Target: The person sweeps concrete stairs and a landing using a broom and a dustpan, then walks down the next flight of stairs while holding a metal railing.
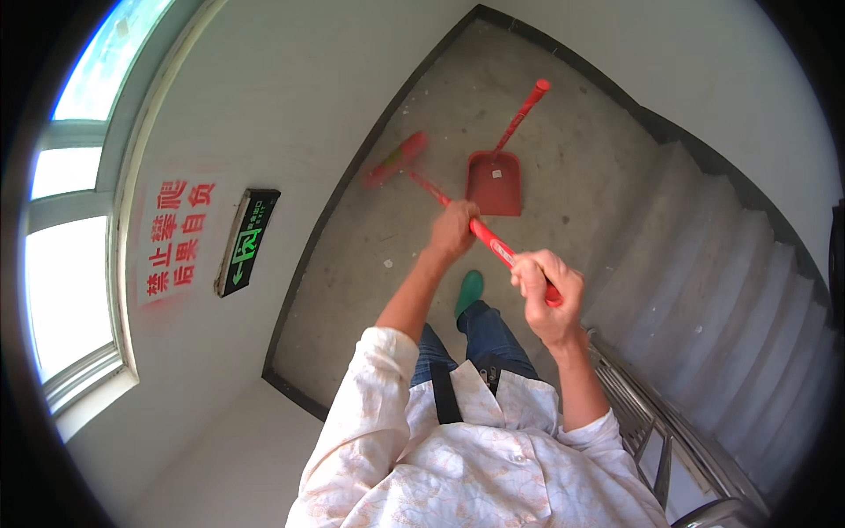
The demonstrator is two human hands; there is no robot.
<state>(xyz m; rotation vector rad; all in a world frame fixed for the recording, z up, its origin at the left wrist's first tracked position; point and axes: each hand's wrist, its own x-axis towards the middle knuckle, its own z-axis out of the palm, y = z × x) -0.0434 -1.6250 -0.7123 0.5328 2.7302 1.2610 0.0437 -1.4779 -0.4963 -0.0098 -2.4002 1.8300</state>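
Both of my hands grip the red handle of a broom (494, 243). My right hand (553, 290) closes around its top end, near my body. Farther down the handle, my left hand (454, 228) is wrapped round it. The broom's red and green head (397, 158) is blurred and lies over the floor close to the left wall. To the right of the broom head, a red dustpan (494, 191) rests on the floor with its handle pointing away from me. A small pale piece (497, 174) with a mark on it shows on the dustpan.
Concrete stairs (713, 297) run along the right, beside a metal railing (653, 409). A dark skirting band (330, 198) edges the floor. An exit sign (247, 243), red painted writing (178, 237) and a window (69, 290) are on the left wall. Small pale scraps (388, 263) dot the floor.
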